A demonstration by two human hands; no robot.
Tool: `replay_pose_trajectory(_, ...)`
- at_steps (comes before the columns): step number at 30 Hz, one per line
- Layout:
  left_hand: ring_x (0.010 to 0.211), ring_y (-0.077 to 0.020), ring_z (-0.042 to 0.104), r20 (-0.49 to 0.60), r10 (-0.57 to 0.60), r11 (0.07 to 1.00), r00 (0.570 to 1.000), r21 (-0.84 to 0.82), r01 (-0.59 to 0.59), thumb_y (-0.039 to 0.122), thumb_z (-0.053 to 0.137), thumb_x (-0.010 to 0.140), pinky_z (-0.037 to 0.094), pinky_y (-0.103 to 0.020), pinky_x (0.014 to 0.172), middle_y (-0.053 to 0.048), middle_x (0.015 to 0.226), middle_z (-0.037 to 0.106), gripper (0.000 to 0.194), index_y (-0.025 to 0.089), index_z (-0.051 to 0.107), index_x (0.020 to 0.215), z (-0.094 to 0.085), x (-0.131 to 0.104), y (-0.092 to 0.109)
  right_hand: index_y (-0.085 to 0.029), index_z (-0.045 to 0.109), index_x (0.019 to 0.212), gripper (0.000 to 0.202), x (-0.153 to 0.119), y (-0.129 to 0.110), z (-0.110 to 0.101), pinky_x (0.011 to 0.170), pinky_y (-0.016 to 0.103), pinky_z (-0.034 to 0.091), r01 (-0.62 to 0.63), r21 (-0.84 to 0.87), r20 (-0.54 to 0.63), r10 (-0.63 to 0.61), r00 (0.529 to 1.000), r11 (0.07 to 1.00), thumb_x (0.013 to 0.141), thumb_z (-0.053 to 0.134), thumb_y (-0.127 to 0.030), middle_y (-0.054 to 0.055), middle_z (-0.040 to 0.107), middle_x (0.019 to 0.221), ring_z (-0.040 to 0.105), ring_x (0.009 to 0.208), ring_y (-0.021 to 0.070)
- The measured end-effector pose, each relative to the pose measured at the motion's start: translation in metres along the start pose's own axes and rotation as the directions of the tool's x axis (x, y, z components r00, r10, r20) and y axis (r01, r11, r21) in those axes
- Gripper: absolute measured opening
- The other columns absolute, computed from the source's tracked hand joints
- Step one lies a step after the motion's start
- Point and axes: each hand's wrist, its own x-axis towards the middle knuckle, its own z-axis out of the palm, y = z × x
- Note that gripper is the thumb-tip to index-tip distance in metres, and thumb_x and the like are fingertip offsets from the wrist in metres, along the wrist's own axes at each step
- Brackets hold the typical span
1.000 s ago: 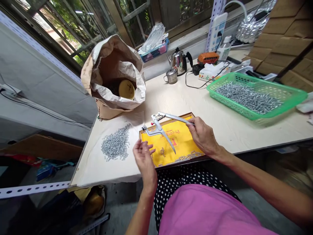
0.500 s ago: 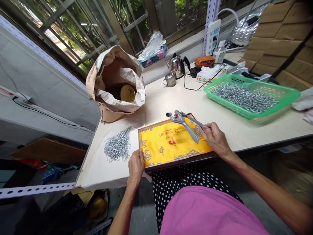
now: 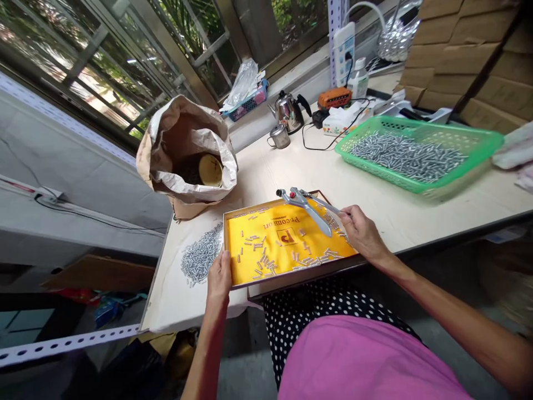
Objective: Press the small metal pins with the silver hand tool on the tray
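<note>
A shallow box lid or tray (image 3: 227,233) with a yellow lining stretches between my hands. Small silver metal pins (image 3: 266,261) lie scattered over the lining. My left hand (image 3: 220,272) is closed on the tray's left edge, which looks raised off the table. At the right end, my right hand (image 3: 360,230) is closed around one handle of silver hand pliers (image 3: 318,216); the pliers extend over the tray. Whether these fingers also grip the tray's right edge is hidden. Left of the tray, a heap of similar metal pins (image 3: 200,258) rests on the table.
A green plastic basket (image 3: 485,147) of metal pieces stands at the right. Behind the heap is an open paper sack (image 3: 179,203) with a yellowish round thing inside. A metal cup (image 3: 280,136), a kettle (image 3: 287,113) and an orange battery (image 3: 334,98) stand farther back.
The tray's left side has come up, moved by my left hand. Pins have slid and spread from the left edge across the lining. The view has shifted slightly.
</note>
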Motion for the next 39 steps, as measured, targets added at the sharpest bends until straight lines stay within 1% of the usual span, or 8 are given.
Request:
replay_pose_trajectory(5, 0.122, -0.0279, 0.063, 0.005, -0.065, 0.988, 0.998, -0.138, 0.065, 0.043, 0.051, 0.090, 0.049, -0.042, 0.105, -0.012, 0.114, 0.074, 0.037, 0.018, 0.071, 0.107, -0.001, 0.001, 0.004, -0.027, 0.049, 0.089, 0.030, 0.001, -0.002, 0.000, 0.064, 0.035, 0.046, 0.017, 0.001, 0.018, -0.017, 1.000, 1.000, 0.095, 0.039, -0.055, 0.008, 0.069, 0.083, 0.063, 0.071, 0.0247)
replay_pose_trajectory(9, 0.128, -0.0250, 0.060, -0.003, -0.119, 0.988, 0.993, -0.095, 0.118, 0.041, 0.048, 0.093, 0.048, -0.040, 0.108, -0.007, 0.111, 0.075, 0.036, 0.021, 0.072, 0.110, -0.001, 0.000, 0.009, -0.027, 0.049, 0.089, 0.030, 0.001, -0.002, 0.000, 0.064, 0.035, 0.046, 0.032, -0.010, 0.025, -0.032, 0.999, 0.999, 0.096, 0.038, -0.054, 0.008, 0.069, 0.083, 0.064, 0.072, 0.0247)
replay_pose_trajectory(14, 0.130, -0.0258, 0.058, -0.026, -0.167, 0.965, 0.986, -0.209, 0.158, 0.039, 0.052, 0.092, 0.048, -0.041, 0.109, -0.006, 0.111, 0.076, 0.034, 0.022, 0.073, 0.113, -0.002, -0.009, 0.014, -0.027, 0.049, 0.091, 0.028, 0.002, -0.002, 0.000, 0.065, 0.035, 0.046, 0.039, -0.018, 0.036, -0.038, 0.999, 0.999, 0.096, 0.038, -0.052, 0.008, 0.069, 0.084, 0.064, 0.073, 0.0253)
replay_pose_trajectory(20, 0.136, -0.0268, 0.053, -0.025, -0.131, 0.972, 0.991, -0.202, 0.123, 0.043, 0.050, 0.094, 0.045, -0.042, 0.113, -0.008, 0.124, 0.072, 0.039, 0.020, 0.072, 0.117, -0.003, -0.014, 0.012, -0.026, 0.048, 0.092, 0.024, 0.003, -0.002, 0.000, 0.066, 0.035, 0.046, 0.047, -0.034, 0.062, -0.045, 0.997, 0.998, 0.096, 0.039, -0.048, 0.008, 0.069, 0.085, 0.064, 0.073, 0.0250)
replay_pose_trajectory(29, 0.142, -0.0269, 0.047, -0.018, -0.178, 0.947, 0.984, -0.274, 0.166, 0.043, 0.054, 0.093, 0.038, -0.042, 0.119, -0.008, 0.132, 0.068, 0.042, 0.019, 0.069, 0.124, -0.008, -0.032, 0.008, -0.026, 0.048, 0.093, 0.026, 0.004, -0.001, 0.001, 0.068, 0.036, 0.046, 0.082, -0.057, 0.102, -0.076, 0.992, 0.995, 0.096, 0.037, -0.049, 0.008, 0.068, 0.085, 0.065, 0.075, 0.0253)
replay_pose_trajectory(32, 0.135, -0.0271, 0.054, 0.024, -0.242, 0.921, 0.970, -0.309, 0.238, 0.042, 0.056, 0.092, 0.046, -0.041, 0.112, -0.008, 0.131, 0.069, 0.043, 0.019, 0.068, 0.126, -0.007, -0.036, 0.001, -0.026, 0.048, 0.093, 0.025, 0.004, -0.002, 0.002, 0.067, 0.036, 0.046, 0.098, -0.067, 0.114, -0.090, 0.989, 0.993, 0.096, 0.037, -0.048, 0.008, 0.068, 0.083, 0.065, 0.074, 0.0253)
replay_pose_trajectory(35, 0.124, -0.0271, 0.062, 0.035, -0.245, 0.915, 0.969, -0.321, 0.243, 0.044, 0.059, 0.089, 0.052, -0.038, 0.104, -0.008, 0.128, 0.070, 0.046, 0.018, 0.067, 0.127, -0.001, -0.032, -0.014, -0.026, 0.048, 0.092, 0.024, 0.004, -0.003, 0.002, 0.067, 0.035, 0.046, 0.120, -0.065, 0.119, -0.112, 0.987, 0.991, 0.096, 0.038, -0.047, 0.007, 0.067, 0.082, 0.065, 0.074, 0.0253)
replay_pose_trajectory(39, 0.108, -0.0289, 0.069, 0.073, -0.192, 0.975, 0.979, -0.101, 0.199, 0.039, 0.055, 0.089, 0.056, -0.036, 0.090, -0.012, 0.115, 0.074, 0.041, 0.014, 0.070, 0.118, 0.015, -0.021, -0.045, -0.025, 0.048, 0.093, 0.023, 0.001, -0.005, 0.005, 0.066, 0.035, 0.046, 0.152, -0.094, 0.129, -0.140, 0.982, 0.984, 0.097, 0.037, -0.046, 0.007, 0.067, 0.082, 0.064, 0.072, 0.0249)
